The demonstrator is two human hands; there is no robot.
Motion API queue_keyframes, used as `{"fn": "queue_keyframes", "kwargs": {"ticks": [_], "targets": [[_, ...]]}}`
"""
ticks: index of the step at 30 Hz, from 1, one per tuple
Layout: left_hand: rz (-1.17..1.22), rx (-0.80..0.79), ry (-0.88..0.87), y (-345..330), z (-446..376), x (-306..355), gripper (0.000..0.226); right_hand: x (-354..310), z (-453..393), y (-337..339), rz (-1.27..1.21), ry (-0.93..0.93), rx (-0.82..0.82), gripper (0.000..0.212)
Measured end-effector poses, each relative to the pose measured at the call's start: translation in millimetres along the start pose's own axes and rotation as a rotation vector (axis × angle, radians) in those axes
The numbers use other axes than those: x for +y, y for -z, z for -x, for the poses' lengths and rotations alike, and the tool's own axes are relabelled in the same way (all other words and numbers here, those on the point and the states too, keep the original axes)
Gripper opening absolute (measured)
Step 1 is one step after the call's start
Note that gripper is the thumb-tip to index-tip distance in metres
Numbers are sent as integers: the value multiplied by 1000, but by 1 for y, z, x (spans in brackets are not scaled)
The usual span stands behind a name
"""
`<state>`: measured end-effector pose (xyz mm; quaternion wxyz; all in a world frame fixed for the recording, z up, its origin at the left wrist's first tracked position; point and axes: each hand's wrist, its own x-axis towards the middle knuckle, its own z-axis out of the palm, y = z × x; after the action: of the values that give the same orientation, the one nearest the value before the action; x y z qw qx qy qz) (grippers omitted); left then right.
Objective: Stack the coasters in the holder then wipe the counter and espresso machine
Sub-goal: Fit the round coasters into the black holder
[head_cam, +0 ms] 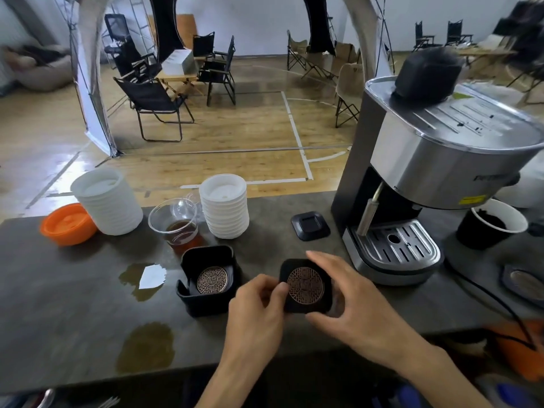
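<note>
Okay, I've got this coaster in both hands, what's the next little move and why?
Probably carry the coaster left and lower it into the holder, onto the one already there. Both hands grip it just right of the holder's open top.

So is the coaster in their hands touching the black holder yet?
Apart. The head view shows bare counter between the held coaster and the holder.
</note>
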<state>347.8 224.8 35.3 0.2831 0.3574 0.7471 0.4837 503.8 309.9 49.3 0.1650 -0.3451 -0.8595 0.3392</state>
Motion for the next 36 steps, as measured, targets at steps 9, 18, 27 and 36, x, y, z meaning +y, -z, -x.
{"fn": "queue_keyframes", "kwargs": {"ticks": [9,18,27,36], "targets": [[93,146,24,74,-12,3,20,-60,-42,-30,-648,-296,91,19],[-464,252,5,133,-41,0,28,-82,-105,-75,-594,-353,5,32],[-155,142,251,131,-60,-24,53,-63,-107,-100,-585,-513,28,18],[162,38,516,145,-64,-44,63,-53,-107,-98,-721,-657,-131,10]]}}
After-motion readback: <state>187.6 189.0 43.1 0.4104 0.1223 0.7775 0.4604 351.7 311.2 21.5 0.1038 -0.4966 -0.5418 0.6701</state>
